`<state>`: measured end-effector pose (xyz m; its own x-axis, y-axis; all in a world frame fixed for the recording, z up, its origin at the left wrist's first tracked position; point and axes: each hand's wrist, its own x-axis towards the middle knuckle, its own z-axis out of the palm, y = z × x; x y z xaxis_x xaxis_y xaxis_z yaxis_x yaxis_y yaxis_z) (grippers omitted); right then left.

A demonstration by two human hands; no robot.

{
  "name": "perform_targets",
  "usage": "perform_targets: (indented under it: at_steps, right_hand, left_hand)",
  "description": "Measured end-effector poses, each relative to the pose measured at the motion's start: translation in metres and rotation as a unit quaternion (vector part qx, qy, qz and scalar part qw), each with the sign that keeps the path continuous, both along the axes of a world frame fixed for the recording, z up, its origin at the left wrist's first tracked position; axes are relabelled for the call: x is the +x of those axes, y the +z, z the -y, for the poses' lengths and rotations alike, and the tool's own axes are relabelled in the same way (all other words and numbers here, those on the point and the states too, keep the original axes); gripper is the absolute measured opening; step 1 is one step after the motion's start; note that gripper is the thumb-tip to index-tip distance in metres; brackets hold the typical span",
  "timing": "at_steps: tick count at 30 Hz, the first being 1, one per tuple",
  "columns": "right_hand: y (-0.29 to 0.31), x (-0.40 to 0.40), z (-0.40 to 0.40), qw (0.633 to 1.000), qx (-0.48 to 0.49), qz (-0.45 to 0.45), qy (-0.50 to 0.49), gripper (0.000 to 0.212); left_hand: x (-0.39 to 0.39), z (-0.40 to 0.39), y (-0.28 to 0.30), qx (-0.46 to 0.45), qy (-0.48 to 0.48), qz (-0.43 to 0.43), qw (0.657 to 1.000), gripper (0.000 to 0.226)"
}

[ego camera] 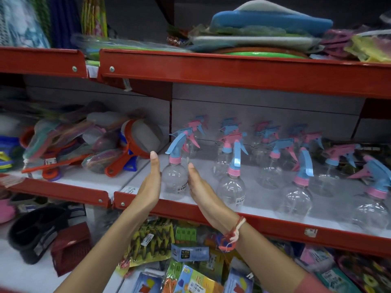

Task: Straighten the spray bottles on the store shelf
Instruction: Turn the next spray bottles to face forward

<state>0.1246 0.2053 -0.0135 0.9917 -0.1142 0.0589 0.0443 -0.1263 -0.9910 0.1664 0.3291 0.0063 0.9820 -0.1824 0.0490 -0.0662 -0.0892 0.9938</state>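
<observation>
Several clear spray bottles with blue and pink trigger heads stand in rows on the white middle shelf [264, 210]. The front-left spray bottle [175, 178] stands upright near the shelf's front edge, its blue trigger pointing left. My left hand [151, 185] lies flat against its left side, fingers straight and pointing up. My right hand [201, 187] presses flat against its right side, so the bottle sits between both palms. A second front bottle [231, 187] stands just to the right. Bottles at the far right [372, 199] have heads turned in other directions.
A red shelf lip [275, 225] runs along the front. To the left lie orange strainers [135, 142] and plastic utensils. The upper red shelf [232, 70] overhangs with sponges and cloths. Packaged goods [190, 261] fill the shelf below.
</observation>
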Motion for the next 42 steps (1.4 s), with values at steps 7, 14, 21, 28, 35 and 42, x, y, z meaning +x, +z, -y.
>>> perform_targets:
  at_steps: [7, 14, 21, 28, 35, 42]
  right_hand:
    - [0.010, -0.012, 0.005, 0.999, -0.021, 0.007, -0.042, 0.067]
    - [0.020, 0.007, -0.003, 0.999, 0.044, -0.022, -0.024, 0.079]
    - [0.016, -0.012, -0.008, 0.998, 0.059, -0.023, 0.008, 0.077]
    - [0.010, -0.024, -0.013, 0.998, 0.057, -0.018, 0.007, 0.076]
    - [0.014, -0.055, -0.003, 0.998, -0.053, 0.027, -0.030, 0.070]
    - [0.026, -0.105, 0.053, 0.940, 0.037, 0.224, -0.255, 0.038]
  left_hand:
    - [0.006, -0.023, -0.019, -0.058, -0.039, -0.039, 0.997, 0.134]
    - [-0.039, -0.020, -0.010, 0.002, -0.048, -0.032, 0.998, 0.146]
    - [-0.023, -0.015, -0.006, 0.023, -0.041, -0.019, 0.999, 0.136]
    - [-0.025, -0.013, 0.001, 0.023, -0.054, 0.009, 0.998, 0.096]
    - [-0.039, -0.009, -0.008, 0.007, 0.080, 0.086, 0.993, 0.094]
    - [-0.072, 0.023, -0.010, -0.064, 0.022, 0.161, 0.985, 0.041]
